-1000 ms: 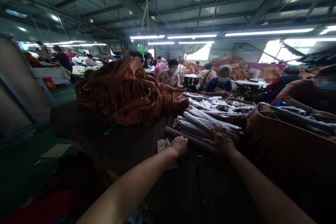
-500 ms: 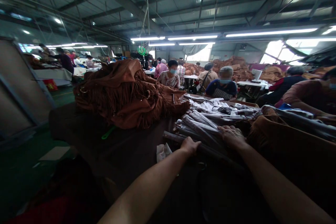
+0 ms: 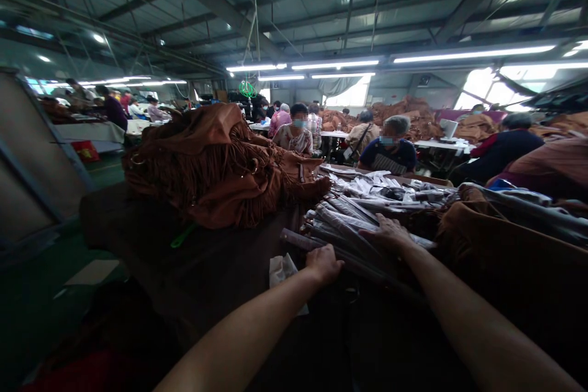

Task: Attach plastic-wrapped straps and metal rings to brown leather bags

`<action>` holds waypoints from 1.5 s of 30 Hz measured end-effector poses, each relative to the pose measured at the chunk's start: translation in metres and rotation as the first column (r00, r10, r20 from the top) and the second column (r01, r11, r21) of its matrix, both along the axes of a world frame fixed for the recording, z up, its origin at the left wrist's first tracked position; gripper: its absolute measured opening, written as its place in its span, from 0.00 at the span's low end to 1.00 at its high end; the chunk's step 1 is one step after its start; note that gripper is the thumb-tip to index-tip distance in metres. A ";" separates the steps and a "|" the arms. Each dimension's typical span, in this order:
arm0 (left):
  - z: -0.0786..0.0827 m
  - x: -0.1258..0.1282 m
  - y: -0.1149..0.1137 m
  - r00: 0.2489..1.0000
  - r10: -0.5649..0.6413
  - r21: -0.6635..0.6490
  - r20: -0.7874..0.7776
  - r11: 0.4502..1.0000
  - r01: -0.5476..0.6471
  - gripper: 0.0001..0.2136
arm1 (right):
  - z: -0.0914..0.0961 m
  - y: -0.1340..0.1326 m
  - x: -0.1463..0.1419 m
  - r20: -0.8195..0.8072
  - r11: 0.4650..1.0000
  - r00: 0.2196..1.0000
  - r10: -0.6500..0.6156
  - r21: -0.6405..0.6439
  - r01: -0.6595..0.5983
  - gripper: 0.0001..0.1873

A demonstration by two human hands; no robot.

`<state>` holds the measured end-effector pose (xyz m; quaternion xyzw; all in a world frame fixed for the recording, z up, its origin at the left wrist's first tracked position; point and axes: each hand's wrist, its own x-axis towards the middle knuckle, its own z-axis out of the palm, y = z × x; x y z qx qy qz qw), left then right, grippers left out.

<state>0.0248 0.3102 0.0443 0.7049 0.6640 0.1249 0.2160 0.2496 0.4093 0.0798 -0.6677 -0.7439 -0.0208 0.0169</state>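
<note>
Long, narrow strips in clear plastic (image 3: 342, 225) lie in a heap on the dark table, their contents hard to make out. My left hand (image 3: 325, 263) is closed at the near edge of this heap, its curled fingers on a dark plastic-wrapped strip (image 3: 296, 239). Over the strips to the right rests my right hand (image 3: 388, 234), fingers stretched out and holding nothing I can see. A crumpled pale wrapper (image 3: 281, 269) lies beside my left wrist. Behind the left hand rises a big pile of brown fringed bags (image 3: 215, 171).
A brown fringed piece (image 3: 505, 239) stands at the right. White-wrapped bits (image 3: 386, 187) lie at the table's far side. A green tool (image 3: 182, 236) is on the table's left part. Co-workers sit beyond, one in a dark blue top (image 3: 383, 156).
My right hand has slid left and slightly up over the strips, and its fingers look flatter. My left hand has curled more. The view has shifted slightly.
</note>
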 end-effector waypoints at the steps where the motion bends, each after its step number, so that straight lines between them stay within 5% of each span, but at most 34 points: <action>1: 0.000 0.000 0.000 1.000 -0.019 0.002 -0.009 1.000 0.019 0.18 | -0.003 0.003 0.000 -0.014 0.999 0.999 0.031 -0.021 -0.032 0.44; 6: -0.003 0.007 0.001 0.995 -0.095 0.039 -0.036 0.995 0.096 0.22 | -0.006 0.008 0.005 -0.079 0.946 0.951 0.300 -0.109 -0.307 0.49; 11: -0.003 0.024 0.011 0.986 -0.159 0.063 -0.044 0.985 0.161 0.22 | 0.001 0.003 0.015 -0.097 0.896 0.909 0.406 -0.154 -0.416 0.45; 17: 0.006 0.044 0.022 0.974 -0.226 0.036 -0.029 0.973 0.227 0.19 | 0.010 0.003 0.020 -0.045 0.930 0.941 0.337 -0.143 -0.340 0.32; 24: -0.001 0.048 0.009 0.973 -0.227 -0.006 0.026 0.974 0.228 0.24 | 0.032 0.040 0.009 -0.021 0.975 0.982 0.187 0.125 -0.183 0.25; 31: -0.003 0.041 0.017 0.972 -0.215 -0.096 0.098 0.970 0.225 0.28 | 0.006 0.072 0.018 0.017 0.995 0.998 0.065 0.069 -0.066 0.21; 36: -0.002 0.040 0.015 0.970 -0.205 -0.123 0.133 0.967 0.222 0.29 | -0.005 0.063 0.044 0.033 0.997 0.999 0.039 0.067 -0.042 0.17; 45: 0.000 0.041 0.016 0.971 -0.216 -0.136 0.102 0.964 0.228 0.32 | 0.005 0.027 0.076 0.130 0.984 0.980 -0.147 0.116 0.133 0.15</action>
